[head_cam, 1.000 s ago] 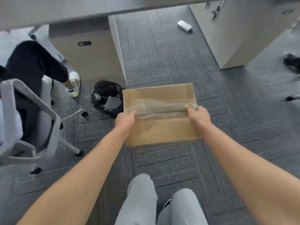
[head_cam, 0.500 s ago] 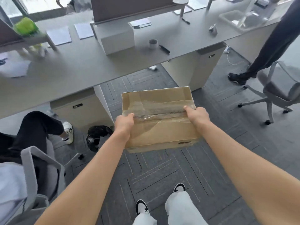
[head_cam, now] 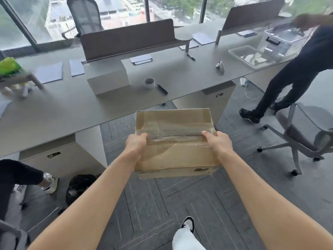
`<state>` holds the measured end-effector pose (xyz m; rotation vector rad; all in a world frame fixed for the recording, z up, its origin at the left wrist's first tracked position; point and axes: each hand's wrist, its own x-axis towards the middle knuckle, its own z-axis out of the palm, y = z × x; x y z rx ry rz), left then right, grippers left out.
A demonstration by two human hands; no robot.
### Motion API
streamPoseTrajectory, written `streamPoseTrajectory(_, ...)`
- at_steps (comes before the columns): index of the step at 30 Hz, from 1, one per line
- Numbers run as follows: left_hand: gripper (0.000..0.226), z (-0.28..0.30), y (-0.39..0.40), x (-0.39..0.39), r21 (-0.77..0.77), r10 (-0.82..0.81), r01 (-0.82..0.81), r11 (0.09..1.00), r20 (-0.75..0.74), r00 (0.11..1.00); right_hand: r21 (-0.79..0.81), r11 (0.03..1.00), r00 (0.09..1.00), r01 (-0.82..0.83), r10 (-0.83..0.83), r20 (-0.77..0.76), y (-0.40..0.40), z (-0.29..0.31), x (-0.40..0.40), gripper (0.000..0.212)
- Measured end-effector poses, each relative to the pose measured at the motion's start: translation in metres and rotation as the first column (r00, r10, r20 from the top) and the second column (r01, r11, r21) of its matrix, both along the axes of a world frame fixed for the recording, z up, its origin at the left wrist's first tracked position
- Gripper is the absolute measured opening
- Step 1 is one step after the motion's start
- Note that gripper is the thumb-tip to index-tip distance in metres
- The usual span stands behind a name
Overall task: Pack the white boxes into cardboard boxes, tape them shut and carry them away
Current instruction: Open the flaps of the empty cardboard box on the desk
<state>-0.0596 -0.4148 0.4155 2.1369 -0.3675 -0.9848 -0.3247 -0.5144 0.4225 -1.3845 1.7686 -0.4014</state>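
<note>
Carrying the taped cardboard box (head_cam: 175, 141) out in front at arm's length, the left hand (head_cam: 135, 143) and right hand (head_cam: 219, 142) each clamp one side, thumbs lying over the clear tape along the top seam and the remaining fingers curled out of sight down the sides. A second ago the gaze was on the carpet; it has since lifted to the desk (head_cam: 63, 105) ahead, which suggests sealing is done and the carry-away is under way. Just beyond the box, the desk edge blocks the straight path. On it sit a white box (head_cam: 108, 82), a tape roll (head_cam: 149, 83) and a marker (head_cam: 162, 89). To the right, an office chair (head_cam: 304, 130) and a standing person (head_cam: 292, 73) narrow that side.
</note>
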Motion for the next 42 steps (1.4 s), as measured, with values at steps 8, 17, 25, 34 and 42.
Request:
streamPoseTrajectory(8, 0.037, 0.002, -0.133, -0.024, -0.032, 0.049, -0.051, 0.998, -0.063, 0.997, -0.034, 0.999, 0.998, -0.018, 0.016, -0.056, -0.149, 0.011, -0.022, 0.059)
streamPoseTrajectory(17, 0.046, -0.019, -0.301, 0.022, -0.099, 0.107, -0.123, 0.988, -0.151, 0.983, -0.047, 0.998, 0.998, -0.039, 0.037, -0.045, -0.329, -0.002, 0.029, 0.050)
streamPoseTrajectory(25, 0.045, -0.027, -0.459, 0.083, -0.106, 0.146, -0.168, 0.980, -0.190, 0.971, -0.027, 0.998, 0.998, -0.056, 0.055, -0.037, -0.490, 0.001, 0.096, 0.041)
streamPoseTrajectory(34, 0.043, -0.046, -0.609, 0.105, -0.044, 0.151, -0.156, 0.987, -0.095, 0.984, 0.007, 0.997, 0.997, -0.078, 0.078, -0.029, -0.652, -0.035, 0.127, 0.044)
streamPoseTrajectory(42, 0.051, -0.089, -0.729, 0.099, 0.043, 0.224, -0.225, 0.973, 0.023, 0.974, 0.009, 0.977, 0.972, -0.214, 0.214, -0.096, -0.793, -0.091, 0.139, 0.045)
